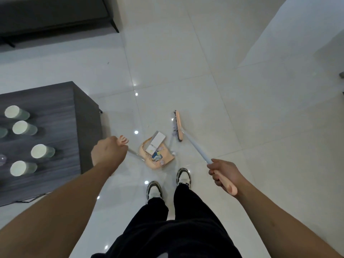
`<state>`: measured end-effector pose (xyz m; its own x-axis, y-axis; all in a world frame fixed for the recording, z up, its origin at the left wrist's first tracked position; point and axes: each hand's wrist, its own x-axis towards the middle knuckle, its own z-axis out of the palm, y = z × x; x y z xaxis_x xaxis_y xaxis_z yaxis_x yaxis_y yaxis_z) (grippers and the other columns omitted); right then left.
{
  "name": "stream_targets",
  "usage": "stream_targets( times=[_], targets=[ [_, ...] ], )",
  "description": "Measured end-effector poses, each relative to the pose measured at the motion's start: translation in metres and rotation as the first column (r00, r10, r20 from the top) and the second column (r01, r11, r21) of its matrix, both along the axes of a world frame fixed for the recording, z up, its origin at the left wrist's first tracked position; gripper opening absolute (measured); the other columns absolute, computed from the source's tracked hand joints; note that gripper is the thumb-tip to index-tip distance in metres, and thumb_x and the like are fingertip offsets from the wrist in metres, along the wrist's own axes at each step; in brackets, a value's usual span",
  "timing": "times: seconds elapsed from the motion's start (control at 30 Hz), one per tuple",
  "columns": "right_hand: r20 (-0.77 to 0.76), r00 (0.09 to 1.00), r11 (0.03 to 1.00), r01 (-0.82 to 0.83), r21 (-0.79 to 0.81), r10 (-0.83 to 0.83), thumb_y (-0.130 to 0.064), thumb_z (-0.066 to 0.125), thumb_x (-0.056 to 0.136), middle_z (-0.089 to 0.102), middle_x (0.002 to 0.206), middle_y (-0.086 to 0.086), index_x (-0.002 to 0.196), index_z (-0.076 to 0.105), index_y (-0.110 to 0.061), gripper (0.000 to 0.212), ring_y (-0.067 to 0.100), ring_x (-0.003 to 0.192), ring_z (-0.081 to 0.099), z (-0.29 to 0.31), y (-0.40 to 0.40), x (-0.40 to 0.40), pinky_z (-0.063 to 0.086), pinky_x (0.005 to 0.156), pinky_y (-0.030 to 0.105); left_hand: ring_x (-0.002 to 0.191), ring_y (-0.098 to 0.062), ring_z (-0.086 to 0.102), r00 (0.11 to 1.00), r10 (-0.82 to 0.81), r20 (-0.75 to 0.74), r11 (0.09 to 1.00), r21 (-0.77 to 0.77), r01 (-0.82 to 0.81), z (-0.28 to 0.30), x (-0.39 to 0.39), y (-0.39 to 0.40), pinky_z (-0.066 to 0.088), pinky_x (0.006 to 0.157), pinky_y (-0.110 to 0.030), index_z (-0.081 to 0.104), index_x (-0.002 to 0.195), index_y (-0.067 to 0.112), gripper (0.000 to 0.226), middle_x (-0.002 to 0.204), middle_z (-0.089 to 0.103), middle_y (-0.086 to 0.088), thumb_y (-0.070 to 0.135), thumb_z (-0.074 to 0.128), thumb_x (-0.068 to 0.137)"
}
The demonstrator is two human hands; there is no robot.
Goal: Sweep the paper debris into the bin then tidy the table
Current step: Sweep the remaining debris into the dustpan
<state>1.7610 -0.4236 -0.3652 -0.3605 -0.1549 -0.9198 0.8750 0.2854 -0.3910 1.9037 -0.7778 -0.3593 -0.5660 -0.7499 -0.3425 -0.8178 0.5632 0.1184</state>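
My left hand grips the peach top of the dustpan's long handle. The peach dustpan sits on the white floor just ahead of my feet and holds paper debris, among it white sheets and small coloured scraps. My right hand grips the peach end of the broom handle. The peach broom head rests on the floor right beside the dustpan's mouth, bristles toward the pan.
A dark grey low table stands at the left with several pale green cups on it. A dark sofa lies at the far left. My shoes stand just behind the dustpan. White tiled floor spreads to the right.
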Motion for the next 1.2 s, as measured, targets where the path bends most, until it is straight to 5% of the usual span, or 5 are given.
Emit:
stream_targets(
  times=[0.33,0.47,0.77,1.0,1.2],
  targets=[
    [-0.222,0.823,0.826,-0.423,0.374,0.522,0.003,0.066,0.076,0.062,0.075,0.013,0.108,0.066,-0.007,0.032,0.019,0.037,0.053,-0.023,-0.041,-0.045,0.044,0.041,0.024,0.047,-0.015,0.047,0.983,0.182,0.01,0.982,-0.044,-0.182,-0.005,0.029,0.015,0.028,0.047,-0.021,0.054,0.06,0.021,0.026,0.053,0.053,0.005,0.038,0.048,0.079],
    [-0.208,0.726,0.732,-0.544,0.41,0.655,0.001,0.066,0.079,0.065,0.078,0.012,0.123,0.064,-0.002,0.045,0.021,0.041,0.058,-0.043,-0.05,-0.059,0.046,0.044,0.025,0.049,-0.016,0.05,0.977,0.211,0.032,0.976,-0.065,-0.208,-0.015,0.039,0.018,0.038,0.05,-0.024,0.055,0.062,0.021,0.029,0.055,0.055,0.003,0.042,0.048,0.08],
    [-0.04,0.889,0.888,-0.451,0.095,0.456,-0.004,0.071,0.083,0.057,0.071,0.012,0.127,0.06,-0.011,0.046,0.016,0.046,0.044,-0.016,-0.029,-0.051,0.034,0.041,0.024,0.043,-0.013,0.05,0.984,0.179,-0.003,0.982,-0.067,-0.179,-0.016,0.016,0.015,0.028,0.046,-0.017,0.056,0.059,0.021,0.031,0.047,0.054,0.005,0.037,0.045,0.082],
    [-0.087,0.903,0.903,-0.406,0.141,0.42,-0.005,0.071,0.08,0.058,0.067,0.01,0.133,0.056,-0.013,0.055,0.018,0.042,0.045,-0.014,-0.035,-0.029,0.033,0.041,0.023,0.048,-0.022,0.057,0.979,0.203,0.023,0.979,-0.029,-0.202,-0.014,0.014,0.01,0.039,0.051,-0.025,0.059,0.06,0.018,0.031,0.05,0.06,0.0,0.035,0.038,0.076],
    [-0.038,0.953,0.948,-0.293,0.124,0.299,0.0,0.068,0.082,0.055,0.064,0.01,0.131,0.053,-0.006,0.052,0.017,0.041,0.045,-0.022,-0.046,0.0,0.034,0.039,0.021,0.042,-0.014,0.044,0.98,0.201,0.004,0.978,-0.055,-0.2,-0.012,0.016,0.008,0.022,0.046,-0.018,0.058,0.061,0.018,0.024,0.049,0.051,0.002,0.031,0.047,0.078]
  ],
)
